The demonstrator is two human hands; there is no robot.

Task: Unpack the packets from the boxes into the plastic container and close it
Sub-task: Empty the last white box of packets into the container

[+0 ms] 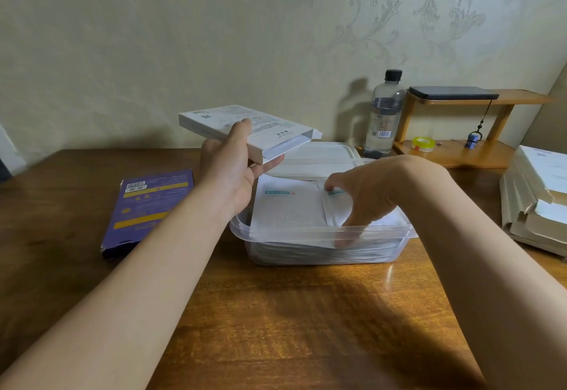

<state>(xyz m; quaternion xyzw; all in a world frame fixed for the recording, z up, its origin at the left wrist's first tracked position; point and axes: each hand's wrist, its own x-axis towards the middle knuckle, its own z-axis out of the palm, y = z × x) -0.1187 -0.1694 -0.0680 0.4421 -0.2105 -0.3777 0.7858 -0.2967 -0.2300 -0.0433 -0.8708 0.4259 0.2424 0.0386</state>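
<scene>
A clear plastic container point(322, 247) stands on the wooden table, filled with white packets point(288, 208). My left hand point(233, 171) holds a flat white box point(245, 127) in the air above the container's left rim, its open end facing right. My right hand point(362, 196) reaches down into the container, thumb and fingers closed on a white packet with a teal stripe point(336, 205) on top of the stack. The container's white lid point(319, 156) lies just behind the container. A purple box point(147, 208) lies flat on the table to the left.
A water bottle point(383, 113) stands behind the lid. A wooden shelf point(460, 144) at the back right carries a dark phone point(454, 92), a roll of yellow tape point(423, 144) and a small blue charm. A stack of papers point(540, 199) sits at the right edge.
</scene>
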